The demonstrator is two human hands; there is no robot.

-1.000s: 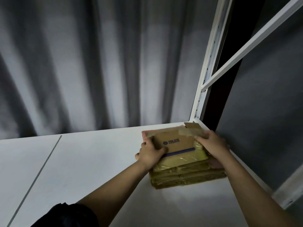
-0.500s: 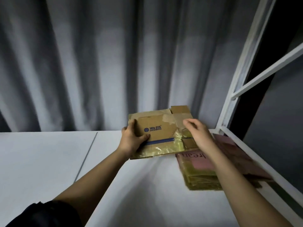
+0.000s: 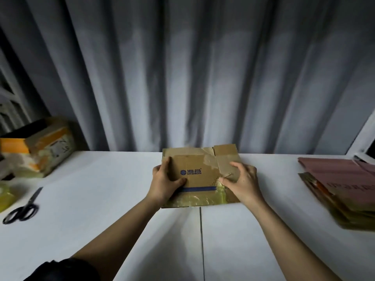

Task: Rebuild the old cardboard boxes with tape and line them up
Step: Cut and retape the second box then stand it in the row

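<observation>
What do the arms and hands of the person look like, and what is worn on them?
Both forearms are bare down to the hands. The left hand and the right hand wear no gloves, and no ring, watch or bracelet shows. A dark, apparently black sleeve shows only at the bottom left edge, on the upper left arm. On the right arm no sleeve is in view.

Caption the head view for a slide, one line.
Both hands, left and right, hold a flattened cardboard box above the white table, scissors at left, flattened stack at right.
</observation>
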